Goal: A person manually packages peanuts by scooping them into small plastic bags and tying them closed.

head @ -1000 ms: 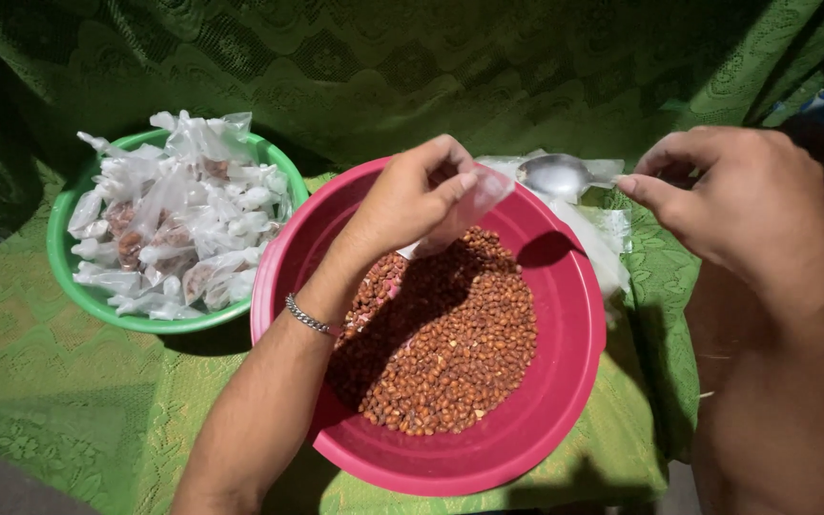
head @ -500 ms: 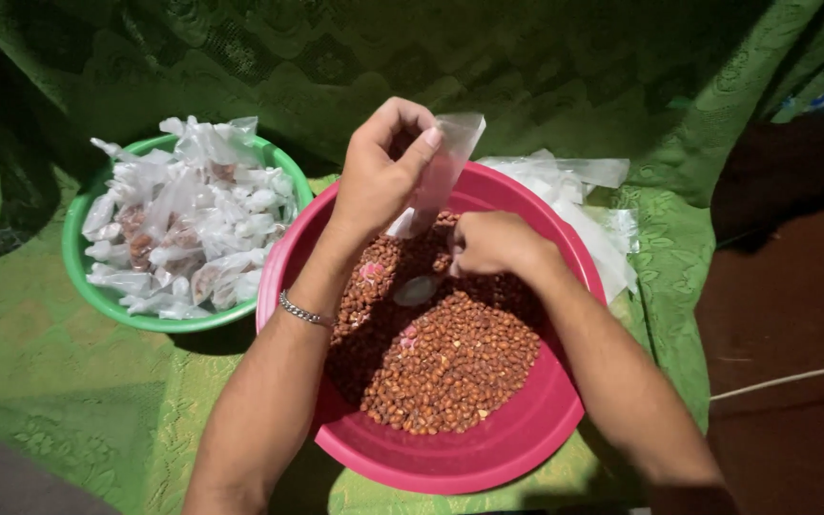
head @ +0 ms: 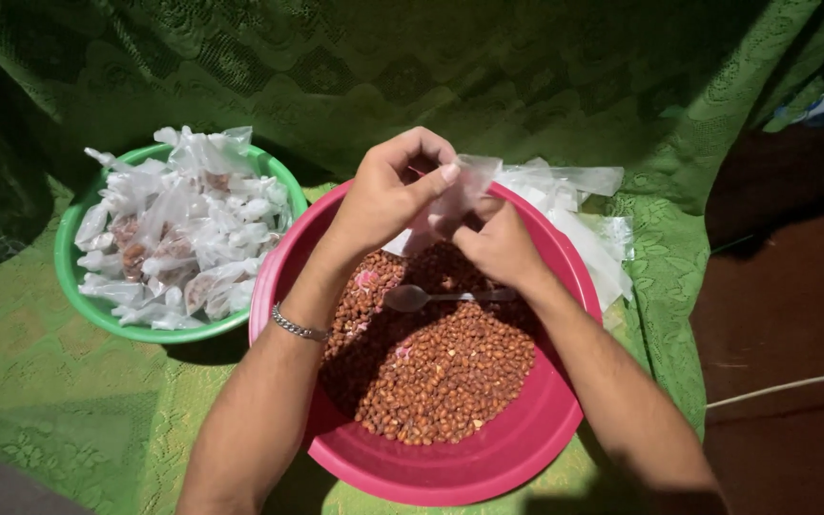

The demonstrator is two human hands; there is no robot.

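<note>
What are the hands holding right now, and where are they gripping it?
Both hands, left hand and right hand, hold a small clear plastic bag at its open top edge, above the pink bowl of peanuts.

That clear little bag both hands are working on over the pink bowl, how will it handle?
The clear bag is probably floppy: it crumples between the left hand and right hand. Likely very light, being thin film. Possibly slippery, since it looks glossy.
</note>
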